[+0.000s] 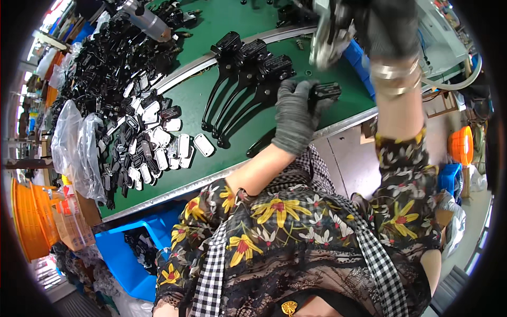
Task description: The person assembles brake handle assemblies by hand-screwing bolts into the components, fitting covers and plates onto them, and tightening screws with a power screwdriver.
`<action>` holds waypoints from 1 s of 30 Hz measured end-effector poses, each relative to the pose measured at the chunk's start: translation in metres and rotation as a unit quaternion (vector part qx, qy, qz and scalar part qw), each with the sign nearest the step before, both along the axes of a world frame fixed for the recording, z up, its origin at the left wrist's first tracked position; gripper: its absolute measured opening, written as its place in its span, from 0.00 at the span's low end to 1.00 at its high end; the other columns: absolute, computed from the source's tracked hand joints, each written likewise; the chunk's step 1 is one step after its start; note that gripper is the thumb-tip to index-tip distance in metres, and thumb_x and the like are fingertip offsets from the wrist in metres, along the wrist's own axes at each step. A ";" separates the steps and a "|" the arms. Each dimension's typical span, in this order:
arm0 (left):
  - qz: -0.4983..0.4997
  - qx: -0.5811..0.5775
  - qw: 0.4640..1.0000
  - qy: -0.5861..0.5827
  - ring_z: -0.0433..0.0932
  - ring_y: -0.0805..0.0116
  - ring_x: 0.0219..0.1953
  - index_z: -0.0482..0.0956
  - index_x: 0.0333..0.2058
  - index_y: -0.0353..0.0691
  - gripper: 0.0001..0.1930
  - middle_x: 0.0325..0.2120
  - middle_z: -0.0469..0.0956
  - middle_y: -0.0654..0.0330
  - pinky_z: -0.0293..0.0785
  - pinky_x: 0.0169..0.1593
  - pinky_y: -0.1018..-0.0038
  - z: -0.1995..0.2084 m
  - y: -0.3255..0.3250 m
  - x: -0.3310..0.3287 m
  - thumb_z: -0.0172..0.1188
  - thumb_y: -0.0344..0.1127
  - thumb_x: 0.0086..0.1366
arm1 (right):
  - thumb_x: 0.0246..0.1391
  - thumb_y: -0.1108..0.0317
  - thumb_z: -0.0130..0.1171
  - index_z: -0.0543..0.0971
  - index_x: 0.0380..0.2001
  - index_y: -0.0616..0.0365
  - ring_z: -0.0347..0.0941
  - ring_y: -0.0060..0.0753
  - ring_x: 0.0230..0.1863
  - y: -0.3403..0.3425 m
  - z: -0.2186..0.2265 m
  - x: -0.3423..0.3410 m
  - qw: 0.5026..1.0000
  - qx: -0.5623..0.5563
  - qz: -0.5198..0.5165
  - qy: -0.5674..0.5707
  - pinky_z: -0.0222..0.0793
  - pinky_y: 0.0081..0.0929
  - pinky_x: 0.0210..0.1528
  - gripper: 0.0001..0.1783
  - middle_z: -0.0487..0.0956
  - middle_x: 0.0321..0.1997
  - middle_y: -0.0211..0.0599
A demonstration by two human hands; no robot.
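My left hand (296, 113), in a grey knit glove, is closed around a black brake lever assembly (326, 91). The assembly's block-shaped end pokes out to the right of the fingers, and its lever slants down to the left beneath my wrist. Three similar black brake levers (266, 91) lie side by side just left of that hand. At the upper right my right hand (391, 31), also gloved, is raised and smeared by motion. Beside it is a blurred silver-and-black tool (331, 37) that it appears to grip; its exact kind cannot be made out.
Small white and black plates (161, 138) lie loose beside a large heap of black parts (113, 61) on the green table (232, 161). A silver cylindrical tool (145, 21) sits over the heap. Blue bins (116, 256) stand below left, and another blue bin (360, 66) is right.
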State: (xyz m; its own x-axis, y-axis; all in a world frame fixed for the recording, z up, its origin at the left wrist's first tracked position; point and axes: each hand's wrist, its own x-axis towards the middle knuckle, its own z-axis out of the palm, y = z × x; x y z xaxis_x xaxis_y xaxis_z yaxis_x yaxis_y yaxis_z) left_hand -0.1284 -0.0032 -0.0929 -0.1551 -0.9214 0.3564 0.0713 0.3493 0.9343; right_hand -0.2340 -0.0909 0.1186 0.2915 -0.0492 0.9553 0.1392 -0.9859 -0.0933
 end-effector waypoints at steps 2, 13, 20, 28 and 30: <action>0.093 -0.090 0.968 -0.215 0.74 0.56 0.41 0.75 0.46 0.39 0.25 0.39 0.75 0.51 0.73 0.47 0.65 0.010 0.002 0.006 0.73 0.37 0.50 | 0.58 0.68 0.57 0.66 0.61 0.58 0.76 0.18 0.30 -0.004 0.008 -0.005 0.980 0.163 -0.059 -0.101 0.76 0.13 0.21 0.27 0.79 0.43 0.41; 0.161 -0.061 0.935 -0.310 0.72 0.51 0.42 0.77 0.46 0.41 0.19 0.37 0.73 0.48 0.70 0.46 0.60 0.031 -0.031 0.049 0.67 0.38 0.57 | 0.59 0.68 0.57 0.66 0.60 0.58 0.76 0.18 0.31 -0.047 -0.039 0.000 0.947 0.255 -0.170 -0.101 0.76 0.13 0.22 0.26 0.79 0.43 0.41; 0.110 -0.059 0.945 -0.301 0.72 0.52 0.41 0.77 0.45 0.38 0.18 0.35 0.75 0.48 0.70 0.47 0.62 0.039 -0.029 0.052 0.66 0.37 0.57 | 0.59 0.68 0.56 0.67 0.60 0.58 0.76 0.18 0.31 -0.042 -0.048 0.003 0.942 0.277 -0.165 -0.087 0.75 0.14 0.23 0.26 0.79 0.43 0.41; 0.104 -0.063 0.947 -0.298 0.73 0.52 0.39 0.77 0.48 0.41 0.21 0.38 0.70 0.49 0.71 0.44 0.61 0.036 -0.028 0.052 0.68 0.37 0.55 | 0.59 0.68 0.56 0.67 0.60 0.58 0.76 0.19 0.32 -0.030 -0.055 0.001 0.934 0.312 -0.159 -0.075 0.75 0.14 0.24 0.26 0.79 0.43 0.41; 0.107 -0.062 0.949 -0.290 0.73 0.52 0.39 0.76 0.48 0.41 0.21 0.38 0.70 0.49 0.71 0.43 0.60 0.036 -0.027 0.051 0.68 0.36 0.55 | 0.59 0.68 0.56 0.67 0.60 0.58 0.76 0.19 0.32 -0.028 -0.057 0.000 0.930 0.322 -0.158 -0.075 0.75 0.14 0.24 0.26 0.79 0.43 0.41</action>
State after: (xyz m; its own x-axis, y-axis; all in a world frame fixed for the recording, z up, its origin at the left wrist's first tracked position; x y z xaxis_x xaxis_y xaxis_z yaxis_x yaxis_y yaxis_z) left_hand -0.0770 -0.0302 -0.0571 -0.1717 -0.9106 0.3759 -0.5272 0.4072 0.7458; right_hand -0.2336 -0.1184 0.0614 0.0312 -0.6869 0.7261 -0.0893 -0.7254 -0.6825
